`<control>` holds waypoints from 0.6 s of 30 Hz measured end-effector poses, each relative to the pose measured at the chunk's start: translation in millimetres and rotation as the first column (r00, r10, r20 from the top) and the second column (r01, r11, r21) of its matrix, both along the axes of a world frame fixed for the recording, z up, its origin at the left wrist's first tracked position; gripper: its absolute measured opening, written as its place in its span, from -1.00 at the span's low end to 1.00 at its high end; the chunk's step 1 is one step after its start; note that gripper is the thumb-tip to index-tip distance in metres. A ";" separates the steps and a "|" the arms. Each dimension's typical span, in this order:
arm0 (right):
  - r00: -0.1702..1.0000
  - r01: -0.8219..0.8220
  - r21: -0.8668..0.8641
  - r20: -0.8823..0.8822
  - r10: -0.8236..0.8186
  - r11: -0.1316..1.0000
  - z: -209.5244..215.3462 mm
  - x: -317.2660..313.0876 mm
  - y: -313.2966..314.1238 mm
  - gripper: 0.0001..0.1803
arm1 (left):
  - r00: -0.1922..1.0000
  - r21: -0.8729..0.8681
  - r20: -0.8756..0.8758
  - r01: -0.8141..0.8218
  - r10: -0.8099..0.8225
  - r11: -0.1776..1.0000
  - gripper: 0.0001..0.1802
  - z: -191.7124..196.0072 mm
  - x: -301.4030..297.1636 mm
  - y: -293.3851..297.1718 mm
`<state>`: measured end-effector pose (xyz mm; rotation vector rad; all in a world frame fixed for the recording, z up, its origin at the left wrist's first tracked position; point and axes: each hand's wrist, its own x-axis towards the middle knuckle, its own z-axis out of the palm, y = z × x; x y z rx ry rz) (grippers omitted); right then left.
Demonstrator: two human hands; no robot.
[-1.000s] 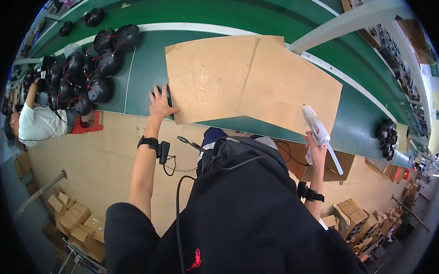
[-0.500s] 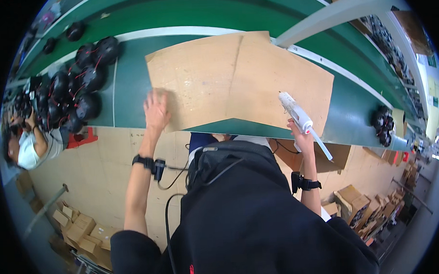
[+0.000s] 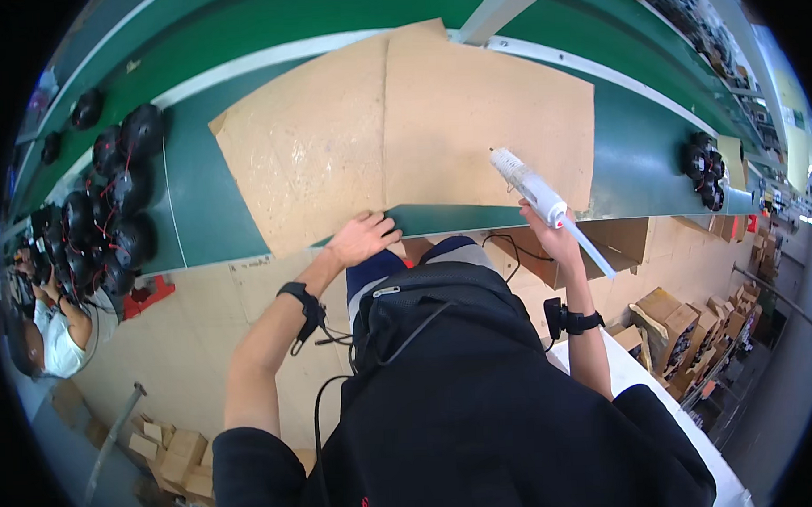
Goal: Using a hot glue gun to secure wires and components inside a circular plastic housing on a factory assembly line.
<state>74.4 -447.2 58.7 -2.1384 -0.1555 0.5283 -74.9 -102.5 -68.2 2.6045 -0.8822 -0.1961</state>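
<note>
Left hand [image 3: 362, 238] has left the sheet's left side; now at the near edge of the brown creased cardboard sheet [image 3: 321, 131], about mid-length. Its fingers are loosely curled; contact or pinch cannot be told. Sheet lies on the green surface [image 3: 640, 169]; camera view also shifted, so any sheet movement is uncertain. Right hand [image 3: 553, 239]: fingers wrapped round the white glue gun [image 3: 531, 185] with translucent stick, nozzle over the sheet's right part. Implication: left-side hold released, gun remains gripped.

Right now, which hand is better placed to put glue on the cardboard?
Your right hand, likely: it holds the hot glue gun, nozzle over the cardboard sheet; your left hand shows no tool.
</note>
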 end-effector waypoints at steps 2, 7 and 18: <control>1.000 0.013 -0.004 -0.010 -0.013 1.000 -1.0 0.9 -1.8 -0.74 | 0.999 -0.002 0.038 0.028 -0.028 1.000 -0.69 0.2 2.2 2.7; 0.993 -0.017 0.001 0.116 0.017 1.000 -11.1 0.5 -12.1 -0.68 | 0.998 -0.048 0.061 0.014 -0.011 0.999 -0.79 -3.0 -1.9 -10.3; 0.992 0.017 0.087 0.120 -0.027 0.996 -5.1 19.8 -0.2 -0.69 | 0.859 -0.356 -0.405 -0.464 0.313 0.811 -0.85 -1.6 -16.0 -0.1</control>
